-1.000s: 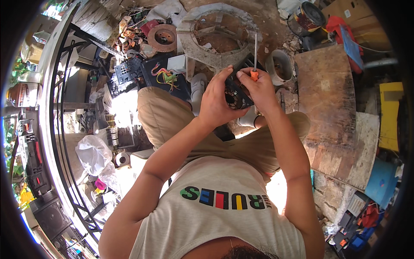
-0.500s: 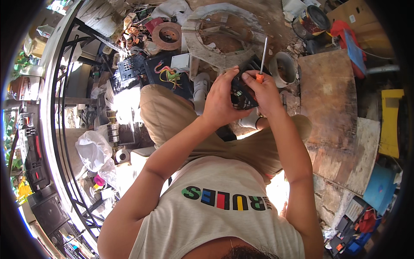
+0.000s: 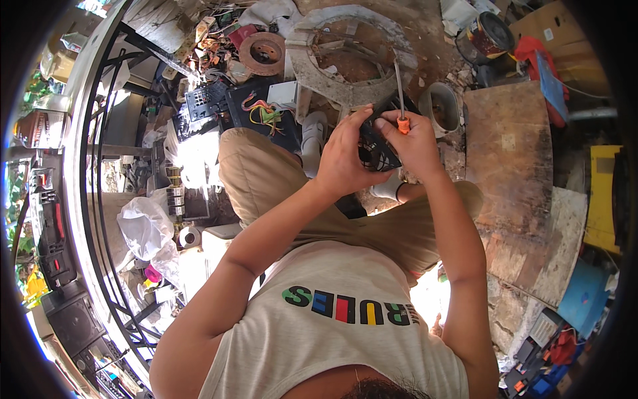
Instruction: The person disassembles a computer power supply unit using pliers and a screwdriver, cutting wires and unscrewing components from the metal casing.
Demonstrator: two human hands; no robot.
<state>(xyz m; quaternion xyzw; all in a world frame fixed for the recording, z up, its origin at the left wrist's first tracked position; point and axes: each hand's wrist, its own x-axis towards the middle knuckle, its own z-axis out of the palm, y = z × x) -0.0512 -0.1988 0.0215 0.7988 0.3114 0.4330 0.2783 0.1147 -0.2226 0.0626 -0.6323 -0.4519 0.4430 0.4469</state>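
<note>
Above my lap I hold a black grilled housing (image 3: 379,154) that looks like a fan case; its far side is partly covered by my fingers. My left hand (image 3: 345,156) wraps its left side, fingers up along the edge and thumb below. My right hand (image 3: 420,147) is closed around a screwdriver (image 3: 403,124) with an orange handle. Its metal shaft points up and away from me, its tip off the housing. The right thumb also presses against the housing's near right side.
Past my left knee lies a black panel with a light metal box (image 3: 283,94) and colourful wires (image 3: 267,116). A ring-shaped frame (image 3: 307,61) stands ahead. To the right are a wooden board (image 3: 508,146) and an oval container (image 3: 441,110). A metal rack (image 3: 85,173) runs along the left.
The screwdriver has tilted slightly to the left, and its tip sits a little lower. Both hands keep their hold on the housing, with only a small shift in the view.
</note>
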